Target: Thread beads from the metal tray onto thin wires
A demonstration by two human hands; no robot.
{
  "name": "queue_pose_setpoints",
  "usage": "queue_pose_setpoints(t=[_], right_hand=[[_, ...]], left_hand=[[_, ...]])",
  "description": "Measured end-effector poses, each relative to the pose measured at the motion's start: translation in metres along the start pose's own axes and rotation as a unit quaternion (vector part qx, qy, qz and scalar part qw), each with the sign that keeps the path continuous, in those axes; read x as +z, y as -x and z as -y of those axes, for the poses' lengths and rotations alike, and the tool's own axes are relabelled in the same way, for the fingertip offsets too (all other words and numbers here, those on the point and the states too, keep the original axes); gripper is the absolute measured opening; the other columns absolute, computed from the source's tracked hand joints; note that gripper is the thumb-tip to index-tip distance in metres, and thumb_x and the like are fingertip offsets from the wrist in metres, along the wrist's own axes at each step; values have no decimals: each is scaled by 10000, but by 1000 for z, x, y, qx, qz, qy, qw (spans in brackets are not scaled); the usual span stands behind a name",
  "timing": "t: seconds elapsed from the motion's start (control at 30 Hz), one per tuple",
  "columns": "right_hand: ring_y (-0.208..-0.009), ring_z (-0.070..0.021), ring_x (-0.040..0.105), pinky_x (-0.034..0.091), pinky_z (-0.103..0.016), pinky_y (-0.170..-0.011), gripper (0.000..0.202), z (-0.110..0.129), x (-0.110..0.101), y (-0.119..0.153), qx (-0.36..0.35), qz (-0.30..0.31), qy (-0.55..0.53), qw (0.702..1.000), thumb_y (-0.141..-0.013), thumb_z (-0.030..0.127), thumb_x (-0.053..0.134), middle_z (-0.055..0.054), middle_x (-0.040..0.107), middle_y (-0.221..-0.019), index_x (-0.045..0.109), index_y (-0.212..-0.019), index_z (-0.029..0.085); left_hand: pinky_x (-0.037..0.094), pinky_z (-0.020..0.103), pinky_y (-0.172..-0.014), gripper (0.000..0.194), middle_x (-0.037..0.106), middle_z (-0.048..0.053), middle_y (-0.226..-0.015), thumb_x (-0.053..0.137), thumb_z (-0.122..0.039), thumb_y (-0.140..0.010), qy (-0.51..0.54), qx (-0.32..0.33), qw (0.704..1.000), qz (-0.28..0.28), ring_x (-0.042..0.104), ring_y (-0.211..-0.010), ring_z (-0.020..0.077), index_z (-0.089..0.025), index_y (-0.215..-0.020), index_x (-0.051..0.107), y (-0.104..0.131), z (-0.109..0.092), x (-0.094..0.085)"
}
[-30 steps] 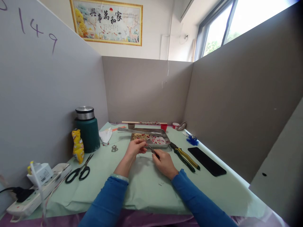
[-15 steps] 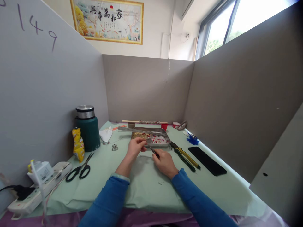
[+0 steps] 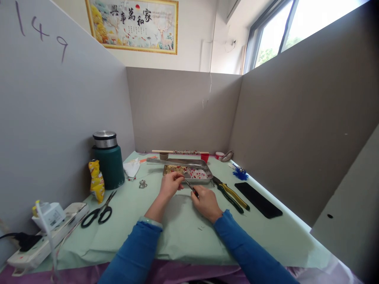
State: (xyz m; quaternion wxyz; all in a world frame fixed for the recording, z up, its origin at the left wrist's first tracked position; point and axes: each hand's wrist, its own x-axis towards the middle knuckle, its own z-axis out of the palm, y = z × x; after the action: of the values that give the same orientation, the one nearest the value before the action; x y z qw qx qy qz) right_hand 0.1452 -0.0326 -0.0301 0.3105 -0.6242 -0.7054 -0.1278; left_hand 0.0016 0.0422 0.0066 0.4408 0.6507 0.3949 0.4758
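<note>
My left hand [image 3: 170, 186] is closed in a pinch just in front of the metal tray [image 3: 211, 177]; what lies between its fingertips is too small to make out. In my right hand [image 3: 207, 203] is a pair of slim-nosed pliers [image 3: 190, 186], its dark grips wrapped by the fingers. The pliers' tip reaches up and left to the left fingertips. Gold, red and white beads [image 3: 197, 173] lie in the tray behind both hands, and thin metal wires [image 3: 170, 162] rest across its back edge.
Right of the hands lie large yellow-and-green pliers [image 3: 232, 195] and a black pad [image 3: 258, 200]. Scissors [image 3: 100, 213], a green flask [image 3: 109, 165], a yellow packet [image 3: 96, 181] and a power strip [image 3: 44, 240] occupy the left. A beaded stick [image 3: 186, 152] lies at the back. Grey partitions [image 3: 183, 110] enclose the table.
The camera view has shifted very slightly. Both hands keep nearly the same place and grip, with the pliers' tip still at the left fingertips.
</note>
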Motion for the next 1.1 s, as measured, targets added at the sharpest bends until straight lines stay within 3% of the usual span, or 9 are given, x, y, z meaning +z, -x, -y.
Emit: queue_pose_setpoints(t=[0.4,1.1], right_hand=[[-707,-159,572,311,-260,-602,157,7,-2,-1,13,24,37,999,-832,232,459,-45,639,-793,605,-823,175],[-688,-157,560,303,-263,-593,136,4,1,1,6,6,50,999,-824,240,470,-38,625,-777,589,-801,179]], left_hand=[[425,206,-483,101,560,-17,-424,565,-210,-710,-122,21,992,-8,537,-410,118,-175,-726,658,3,-3,1],[400,197,-459,97,566,-17,-451,567,-236,-721,-115,42,992,26,516,-414,107,-184,-725,649,4,-3,0]])
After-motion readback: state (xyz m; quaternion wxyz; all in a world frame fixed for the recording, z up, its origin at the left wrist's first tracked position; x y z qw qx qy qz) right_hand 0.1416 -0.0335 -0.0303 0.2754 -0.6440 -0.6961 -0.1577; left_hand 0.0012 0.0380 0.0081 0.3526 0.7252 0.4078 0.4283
